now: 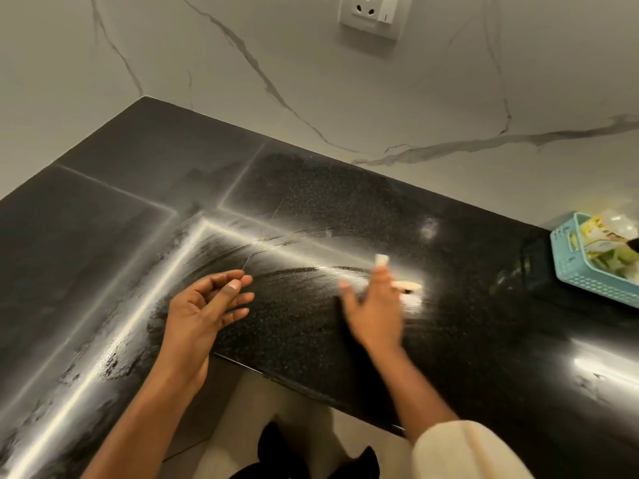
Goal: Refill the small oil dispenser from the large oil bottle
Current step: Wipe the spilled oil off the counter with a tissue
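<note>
Neither the large oil bottle nor the small oil dispenser is in view. My left hand [204,305] hovers over the black speckled countertop [311,209] near its inner corner, palm turned up, fingers loosely curled and holding nothing. My right hand [375,307] is blurred by motion over the counter further right, fingers spread, with nothing in it. The counter surface around both hands shines with pale smeared streaks.
A light blue plastic basket [570,271] with green and yellow packets stands at the counter's right edge. A white marbled wall [311,81] with a socket [375,13] rises behind. The counter's front edge [294,382] runs just below my hands, with floor beneath.
</note>
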Available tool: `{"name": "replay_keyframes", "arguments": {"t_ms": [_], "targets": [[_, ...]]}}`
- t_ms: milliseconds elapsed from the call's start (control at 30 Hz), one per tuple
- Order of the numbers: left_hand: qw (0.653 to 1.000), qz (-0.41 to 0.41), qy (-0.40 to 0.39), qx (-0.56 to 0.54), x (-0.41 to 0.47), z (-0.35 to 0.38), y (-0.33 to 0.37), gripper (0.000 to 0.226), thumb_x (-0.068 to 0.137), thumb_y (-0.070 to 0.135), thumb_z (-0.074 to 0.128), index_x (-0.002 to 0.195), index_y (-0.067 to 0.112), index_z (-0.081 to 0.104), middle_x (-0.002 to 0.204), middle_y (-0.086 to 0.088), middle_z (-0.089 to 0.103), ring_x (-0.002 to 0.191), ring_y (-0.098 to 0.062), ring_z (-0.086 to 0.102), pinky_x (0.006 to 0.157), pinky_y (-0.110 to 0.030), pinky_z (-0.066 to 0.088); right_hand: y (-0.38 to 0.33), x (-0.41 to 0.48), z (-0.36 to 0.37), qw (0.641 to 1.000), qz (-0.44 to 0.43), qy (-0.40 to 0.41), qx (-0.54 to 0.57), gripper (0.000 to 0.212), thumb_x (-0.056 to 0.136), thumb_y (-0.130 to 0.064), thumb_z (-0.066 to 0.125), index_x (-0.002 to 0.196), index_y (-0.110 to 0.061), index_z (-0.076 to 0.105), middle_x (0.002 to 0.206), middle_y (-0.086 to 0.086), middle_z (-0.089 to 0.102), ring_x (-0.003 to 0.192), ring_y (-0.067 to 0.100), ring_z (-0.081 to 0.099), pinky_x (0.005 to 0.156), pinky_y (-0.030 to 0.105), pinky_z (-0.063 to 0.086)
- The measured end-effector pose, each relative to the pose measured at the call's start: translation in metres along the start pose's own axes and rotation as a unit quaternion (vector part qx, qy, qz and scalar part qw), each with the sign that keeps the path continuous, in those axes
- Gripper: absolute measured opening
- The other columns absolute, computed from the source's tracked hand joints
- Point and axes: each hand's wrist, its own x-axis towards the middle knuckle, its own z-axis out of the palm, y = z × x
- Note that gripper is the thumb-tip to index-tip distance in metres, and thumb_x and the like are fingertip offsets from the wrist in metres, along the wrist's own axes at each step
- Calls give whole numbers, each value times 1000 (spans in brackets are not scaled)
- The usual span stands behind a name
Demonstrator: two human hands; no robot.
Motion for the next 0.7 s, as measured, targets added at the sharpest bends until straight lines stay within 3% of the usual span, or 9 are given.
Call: {"name": "replay_keyframes", "arguments": {"t_ms": [100, 167, 233, 300, 367, 500, 600, 700], "targets": [[1000, 2, 2, 0, 0, 0, 2, 21, 104, 10, 64, 123, 8, 74, 119, -9, 81, 111, -36, 76, 93, -45, 63, -105, -39, 40, 978, -187, -94, 23, 96, 98, -74, 35, 167, -10, 21, 174, 11, 24, 162, 30, 19, 132, 49, 17], [1000, 4, 4, -7, 1, 4, 6, 21, 103, 9, 64, 122, 6, 73, 118, -12, 81, 106, -32, 77, 85, -34, 65, -150, -68, 57, 942, -299, -152, 24, 85, 95, -64, 43, 162, -11, 35, 164, 14, 42, 155, 31, 30, 130, 48, 23], [1000, 5, 8, -10, 4, 7, 10, 22, 104, 10, 64, 122, 6, 73, 117, -11, 81, 107, -31, 78, 87, -34, 65, -166, -81, 69, 908, -378, -179, -15, 76, 95, -60, 42, 151, -10, 53, 149, 17, 59, 148, 32, 41, 130, 47, 22], [1000, 12, 10, -9, 9, 6, 14, 21, 104, 11, 64, 123, 7, 73, 117, -10, 82, 110, -35, 77, 90, -38, 64, -154, -69, 69, 904, -395, -159, -44, 80, 100, -65, 33, 156, -10, 46, 158, 16, 52, 157, 28, 31, 133, 47, 12], [1000, 17, 13, -3, 15, 2, 17, 19, 104, 10, 64, 121, 9, 74, 117, -9, 82, 111, -36, 76, 93, -44, 62, -118, -34, 56, 930, -345, -119, -52, 85, 103, -72, 26, 166, -14, 28, 172, 9, 32, 162, 22, 18, 133, 45, 8], [999, 22, 28, -3, 23, -9, 17, 20, 105, 12, 64, 122, 9, 74, 118, -8, 81, 109, -34, 76, 101, -52, 57, 13, 36, -11, 992, -118, -21, -38, 83, 99, -80, 23, 166, -31, 22, 173, 1, 30, 155, 31, 35, 123, 53, 37], [999, 17, 31, -6, 28, -17, 10, 21, 105, 11, 64, 123, 9, 73, 119, -8, 81, 112, -37, 75, 104, -55, 56, 124, 61, -56, 996, 44, 22, -69, 79, 100, -75, 24, 168, -37, 10, 176, 14, 17, 162, 36, 19, 127, 54, 23], [999, 8, 40, -9, 33, -20, 6, 21, 105, 9, 62, 123, 8, 73, 117, -9, 82, 115, -40, 74, 106, -57, 55, 158, 83, -76, 983, 181, 5, -41, 98, 96, -80, 16, 170, -16, 10, 175, 27, 7, 164, 38, 4, 132, 53, 8]]}}
